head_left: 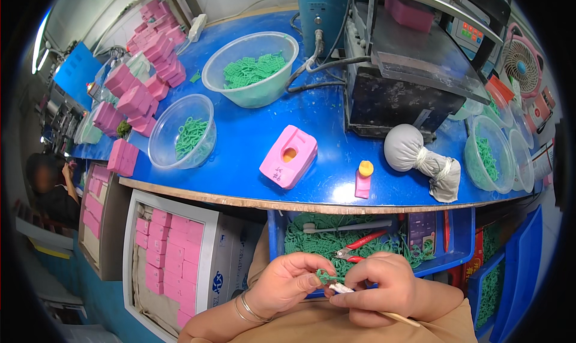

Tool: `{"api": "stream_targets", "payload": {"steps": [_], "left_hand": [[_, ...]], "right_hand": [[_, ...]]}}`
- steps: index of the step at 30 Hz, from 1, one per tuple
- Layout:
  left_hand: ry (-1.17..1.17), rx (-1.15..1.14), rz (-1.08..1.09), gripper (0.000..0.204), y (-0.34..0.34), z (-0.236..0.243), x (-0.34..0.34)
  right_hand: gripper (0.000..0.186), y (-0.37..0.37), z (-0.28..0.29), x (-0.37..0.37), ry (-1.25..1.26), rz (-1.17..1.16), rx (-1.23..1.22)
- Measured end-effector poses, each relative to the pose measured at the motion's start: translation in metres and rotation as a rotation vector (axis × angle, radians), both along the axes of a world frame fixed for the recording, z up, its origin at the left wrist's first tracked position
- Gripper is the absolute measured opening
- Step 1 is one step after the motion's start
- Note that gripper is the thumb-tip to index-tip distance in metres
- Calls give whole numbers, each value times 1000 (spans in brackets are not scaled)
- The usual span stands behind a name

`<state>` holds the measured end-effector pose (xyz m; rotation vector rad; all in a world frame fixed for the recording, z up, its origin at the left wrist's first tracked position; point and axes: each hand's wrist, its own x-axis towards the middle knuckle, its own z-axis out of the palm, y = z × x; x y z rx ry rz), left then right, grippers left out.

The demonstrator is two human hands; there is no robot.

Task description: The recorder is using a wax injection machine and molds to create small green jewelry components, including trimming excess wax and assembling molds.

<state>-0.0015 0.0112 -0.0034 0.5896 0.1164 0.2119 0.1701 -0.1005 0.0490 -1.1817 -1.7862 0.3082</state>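
Note:
Over my lap, my left hand (295, 283) pinches a small green openwork piece (324, 276) between thumb and fingertips. My right hand (384, 286) is closed around a slim stick tool (401, 318) with a pale wooden end and a white part near the fingertips. The white part almost meets the green piece; whether they touch I cannot tell. Just beyond both hands lie red-handled cutters (360, 245) and a white toothbrush (345, 226), on green pieces in a blue tray (277, 235).
On the blue table (240, 157) are a pink block with a hole (289, 157), a small pink piece with a yellow top (363, 180), a tied white cloth pouch (414, 157), plastic bowls of green pieces (251, 73) and a black machine (396, 94). Pink blocks (135, 100) are stacked left. A person (54, 187) sits far left.

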Motion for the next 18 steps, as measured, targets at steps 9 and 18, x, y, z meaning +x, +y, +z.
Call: {"api": "stream_targets", "payload": {"steps": [9, 18], "left_hand": [[159, -7, 77, 18, -6, 11, 1], [151, 30, 94, 16, -6, 11, 1]], "right_hand": [[30, -3, 5, 0, 23, 24, -63], [29, -2, 5, 1, 31, 22, -55]]}}
